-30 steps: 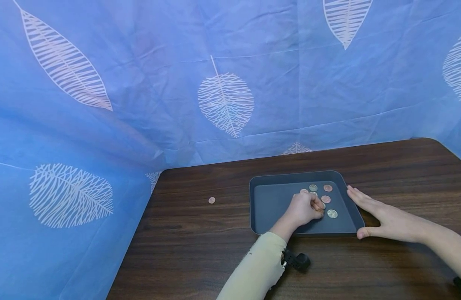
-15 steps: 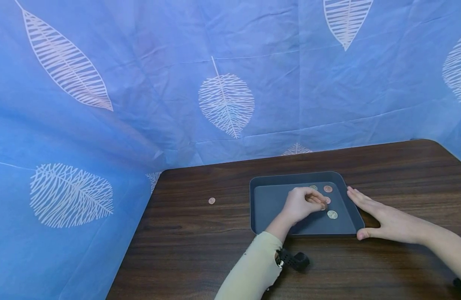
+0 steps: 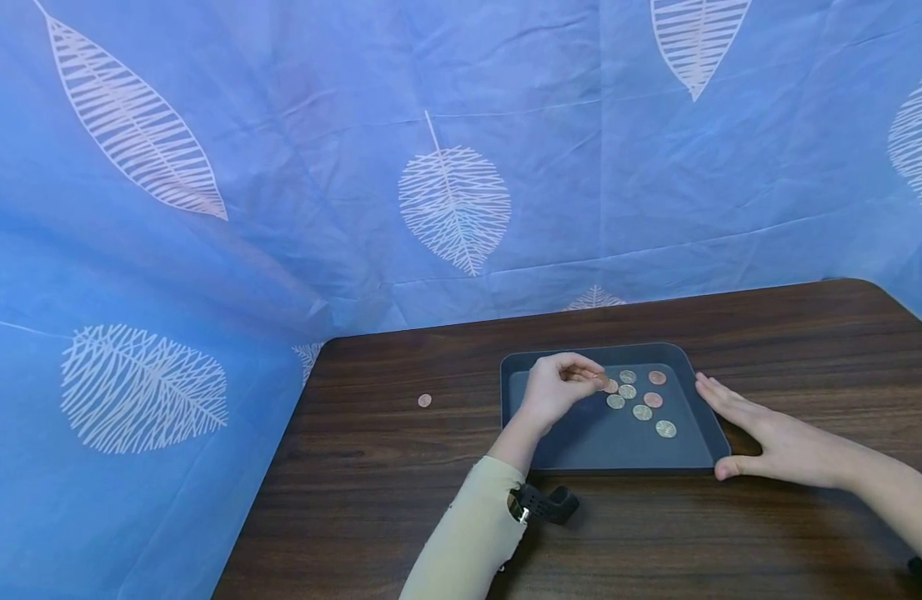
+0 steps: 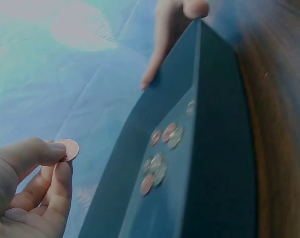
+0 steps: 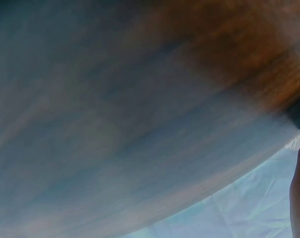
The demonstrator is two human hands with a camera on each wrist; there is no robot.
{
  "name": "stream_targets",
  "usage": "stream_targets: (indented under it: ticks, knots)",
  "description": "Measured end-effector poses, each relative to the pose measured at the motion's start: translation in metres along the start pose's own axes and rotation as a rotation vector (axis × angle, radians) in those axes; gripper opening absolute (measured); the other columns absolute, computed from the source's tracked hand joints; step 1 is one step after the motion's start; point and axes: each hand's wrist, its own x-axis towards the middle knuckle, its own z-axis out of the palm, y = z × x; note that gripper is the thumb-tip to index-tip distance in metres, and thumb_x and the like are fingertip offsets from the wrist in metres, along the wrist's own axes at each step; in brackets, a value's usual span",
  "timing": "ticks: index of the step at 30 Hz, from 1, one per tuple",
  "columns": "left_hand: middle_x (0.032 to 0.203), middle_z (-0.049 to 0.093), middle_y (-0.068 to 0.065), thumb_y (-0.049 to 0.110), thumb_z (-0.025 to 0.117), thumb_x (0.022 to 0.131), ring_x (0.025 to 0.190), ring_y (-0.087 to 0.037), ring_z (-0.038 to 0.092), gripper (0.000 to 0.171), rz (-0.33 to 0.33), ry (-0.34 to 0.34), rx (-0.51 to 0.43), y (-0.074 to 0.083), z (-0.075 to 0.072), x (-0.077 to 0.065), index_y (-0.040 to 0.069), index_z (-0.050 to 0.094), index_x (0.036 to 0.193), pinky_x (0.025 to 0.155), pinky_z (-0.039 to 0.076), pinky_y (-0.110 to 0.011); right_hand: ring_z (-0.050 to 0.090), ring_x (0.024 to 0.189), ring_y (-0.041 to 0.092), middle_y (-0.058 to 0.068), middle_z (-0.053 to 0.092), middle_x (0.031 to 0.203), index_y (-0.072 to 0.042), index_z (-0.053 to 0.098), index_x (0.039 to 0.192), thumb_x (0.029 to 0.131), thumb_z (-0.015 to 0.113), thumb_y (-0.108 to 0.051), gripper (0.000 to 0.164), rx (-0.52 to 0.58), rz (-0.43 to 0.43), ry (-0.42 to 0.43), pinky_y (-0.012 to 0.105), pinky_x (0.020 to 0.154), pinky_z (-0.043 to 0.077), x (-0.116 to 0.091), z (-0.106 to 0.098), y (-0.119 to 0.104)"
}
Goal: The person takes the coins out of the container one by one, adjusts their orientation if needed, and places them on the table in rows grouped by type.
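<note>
In the head view, my left hand (image 3: 554, 390) is over the left half of a dark grey tray (image 3: 573, 446). Between thumb and fingertips it pinches a copper-coloured coin (image 4: 70, 149), clearest in the left wrist view. Several silver and copper coins lie flat in the tray's right half, among them a silver coin (image 3: 665, 428) nearest the front and a copper coin (image 3: 657, 377) at the back. My right hand (image 3: 772, 437) rests against the tray's right side, fingers straight and thumb near the front corner. Only a sliver of it shows in the right wrist view.
A lone copper coin (image 3: 425, 401) lies on the dark wooden table (image 3: 371, 500), left of the tray. Behind the table hangs a blue cloth (image 3: 311, 167) with white leaf prints. A black strap (image 3: 551, 504) sits on the left wrist.
My left hand has moved left from among the coins, lifting a copper coin and uncovering several others in the tray. The right hand, tray and lone table coin have stayed put.
</note>
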Motion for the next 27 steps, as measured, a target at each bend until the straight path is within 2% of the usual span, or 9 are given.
stream_targets:
  ticks: [6, 11, 13, 19, 23, 27]
  knots:
    - [0.086, 0.07, -0.008, 0.005, 0.074, 0.083, 0.074, -0.013, 0.065, 0.015, 0.015, 0.048, -0.072, 0.001, -0.028, -0.003, 0.0, 0.072, 0.097, 0.071, 0.054, -0.026, 0.025, 0.132, 0.05, 0.004, -0.001, 0.159, -0.02, 0.004, 0.155, 0.08, 0.076, -0.037, 0.105, -0.006, 0.003, 0.0, 0.066, 0.082, 0.039, 0.0, 0.0, 0.0]
    - [0.085, 0.069, -0.006, 0.005, 0.074, 0.083, 0.081, -0.028, 0.066, 0.019, 0.017, 0.101, -0.081, 0.0, -0.05, -0.007, -0.004, 0.07, 0.1, 0.074, 0.054, -0.029, 0.023, 0.134, 0.046, 0.004, -0.001, 0.159, -0.02, 0.004, 0.155, 0.08, 0.076, -0.038, 0.105, -0.008, 0.005, 0.0, 0.066, 0.083, 0.039, 0.0, 0.001, 0.001]
    - [0.085, 0.069, -0.006, 0.006, 0.074, 0.083, 0.083, -0.03, 0.065, 0.021, 0.014, 0.121, -0.074, -0.001, -0.058, -0.008, -0.004, 0.07, 0.101, 0.075, 0.054, -0.031, 0.023, 0.135, 0.046, 0.005, -0.001, 0.159, -0.02, 0.004, 0.155, 0.08, 0.076, -0.038, 0.105, -0.007, 0.006, -0.002, 0.066, 0.083, 0.039, 0.0, 0.002, 0.002]
    - [0.091, 0.067, -0.015, 0.006, 0.074, 0.083, 0.082, -0.026, 0.065, 0.022, 0.004, 0.174, -0.069, -0.008, -0.086, -0.014, -0.003, 0.07, 0.103, 0.079, 0.053, -0.04, 0.024, 0.133, 0.05, 0.007, -0.001, 0.159, -0.019, 0.004, 0.155, 0.08, 0.076, -0.038, 0.106, -0.009, 0.008, -0.001, 0.066, 0.083, 0.039, 0.0, 0.002, 0.002]
    - [0.095, 0.066, -0.019, 0.006, 0.074, 0.083, 0.082, -0.021, 0.064, 0.025, -0.013, 0.224, -0.056, -0.014, -0.106, -0.021, -0.004, 0.069, 0.104, 0.081, 0.052, -0.036, 0.024, 0.133, 0.05, 0.01, 0.001, 0.159, -0.02, 0.004, 0.155, 0.08, 0.076, -0.038, 0.106, -0.01, 0.012, -0.003, 0.067, 0.082, 0.039, 0.0, 0.002, 0.001]
    - [0.09, 0.068, -0.013, 0.005, 0.074, 0.082, 0.08, -0.018, 0.064, 0.023, -0.04, 0.289, 0.002, -0.023, -0.127, -0.028, -0.006, 0.069, 0.102, 0.077, 0.053, -0.031, 0.023, 0.135, 0.047, 0.011, 0.002, 0.159, -0.02, 0.004, 0.155, 0.08, 0.076, -0.039, 0.106, -0.016, 0.011, -0.002, 0.066, 0.083, 0.039, 0.0, 0.002, 0.001]
